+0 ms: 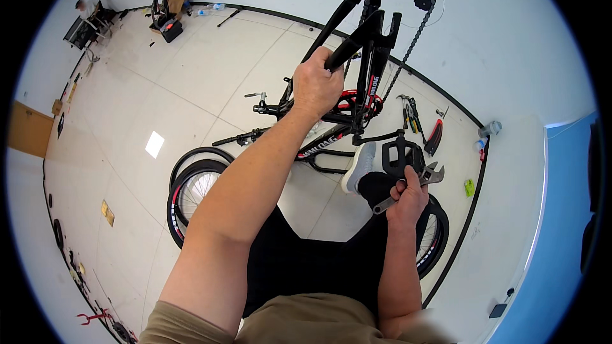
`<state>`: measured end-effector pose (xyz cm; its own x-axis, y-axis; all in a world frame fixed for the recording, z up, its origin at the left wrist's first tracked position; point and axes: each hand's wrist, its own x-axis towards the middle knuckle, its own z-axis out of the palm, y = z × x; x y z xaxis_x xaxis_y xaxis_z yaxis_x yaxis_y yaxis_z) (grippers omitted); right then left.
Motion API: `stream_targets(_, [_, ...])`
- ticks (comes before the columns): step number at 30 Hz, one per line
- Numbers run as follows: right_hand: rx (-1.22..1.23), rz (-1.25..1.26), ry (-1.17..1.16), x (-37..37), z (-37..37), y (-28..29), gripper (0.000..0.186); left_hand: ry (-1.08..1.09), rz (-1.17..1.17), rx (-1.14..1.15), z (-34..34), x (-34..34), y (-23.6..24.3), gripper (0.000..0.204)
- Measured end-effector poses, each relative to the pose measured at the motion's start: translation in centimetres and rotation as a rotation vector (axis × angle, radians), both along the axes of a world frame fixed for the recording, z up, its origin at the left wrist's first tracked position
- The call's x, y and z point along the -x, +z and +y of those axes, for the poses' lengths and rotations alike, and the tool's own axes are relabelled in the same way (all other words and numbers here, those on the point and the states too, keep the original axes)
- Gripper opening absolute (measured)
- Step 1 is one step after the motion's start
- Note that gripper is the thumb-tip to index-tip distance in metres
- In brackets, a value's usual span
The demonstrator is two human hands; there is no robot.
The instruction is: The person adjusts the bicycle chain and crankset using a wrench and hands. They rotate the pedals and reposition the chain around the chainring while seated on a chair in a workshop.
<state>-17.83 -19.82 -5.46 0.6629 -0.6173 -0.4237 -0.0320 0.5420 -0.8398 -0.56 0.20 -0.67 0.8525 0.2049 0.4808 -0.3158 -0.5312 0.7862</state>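
- Left hand (317, 84) grips a black, red-accented bicycle frame (324, 143) over the tiled floor (204, 76), rear end aimed away.
- Right hand (408, 202) clutches a silver adjustable wrench (433, 176) by the pedal (401, 151), head angled up-right.

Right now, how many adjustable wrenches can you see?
1: the wrench is in the right hand, its head near the pedal. Others may be hidden, and small items along the walls are too tiny to tell.

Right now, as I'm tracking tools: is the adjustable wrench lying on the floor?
No, the right hand holds the adjustable wrench near the black pedal.
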Motion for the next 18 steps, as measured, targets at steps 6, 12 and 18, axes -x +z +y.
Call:
stream_targets(6, [-0.041,-0.062,0.146,0.8,1.3,0.0,0.022,-0.008,0.034,0.007,0.1,0.3,0.0,0.013])
stream_targets(12, [-0.064,-0.093,0.200,0.6,2.2,0.3,0.018,-0.008,-0.001,0.018,-0.2,0.2,-0.2,0.011])
stream_targets(18, [-0.206,-0.227,0.299,2.0,1.3,-1.2,0.017,0.022,-0.018,0.019,0.0,1.1,0.0,0.013])
